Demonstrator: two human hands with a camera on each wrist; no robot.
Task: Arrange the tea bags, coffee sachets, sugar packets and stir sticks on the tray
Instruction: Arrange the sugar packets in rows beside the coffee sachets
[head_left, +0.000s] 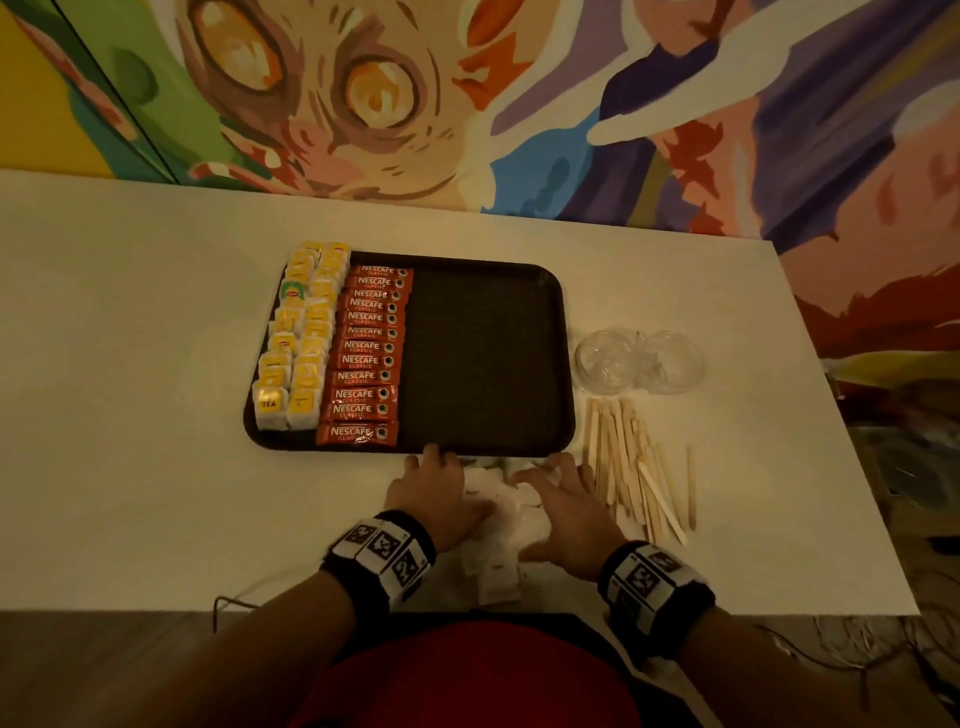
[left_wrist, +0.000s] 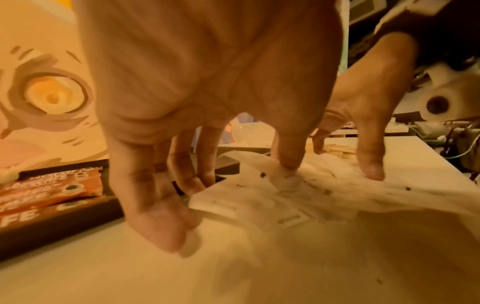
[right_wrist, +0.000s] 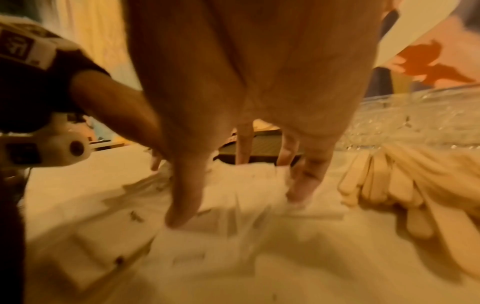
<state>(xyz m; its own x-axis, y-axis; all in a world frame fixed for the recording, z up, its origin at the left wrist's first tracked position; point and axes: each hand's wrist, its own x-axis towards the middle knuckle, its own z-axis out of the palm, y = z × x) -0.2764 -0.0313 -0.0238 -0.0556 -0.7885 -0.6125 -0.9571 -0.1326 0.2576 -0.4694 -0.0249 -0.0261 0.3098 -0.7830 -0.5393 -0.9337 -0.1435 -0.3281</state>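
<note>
A dark tray (head_left: 488, 358) lies on the white table. Two columns of yellow tea bags (head_left: 301, 338) fill its left side, with a column of red coffee sachets (head_left: 369, 353) beside them. Its right half is bare. A loose pile of white sugar packets (head_left: 498, 514) lies on the table just in front of the tray. My left hand (head_left: 434, 486) and right hand (head_left: 558, 493) flank that pile, fingers spread. Their fingertips (left_wrist: 288, 162) press down on the packets (left_wrist: 259, 207). Wooden stir sticks (head_left: 634, 473) lie scattered right of my right hand.
Two clear glass bowls (head_left: 639, 361) stand right of the tray, behind the sticks. A painted wall runs along the table's far edge. The table's near edge is close under my wrists. A thin cable (head_left: 228, 605) hangs at the front left.
</note>
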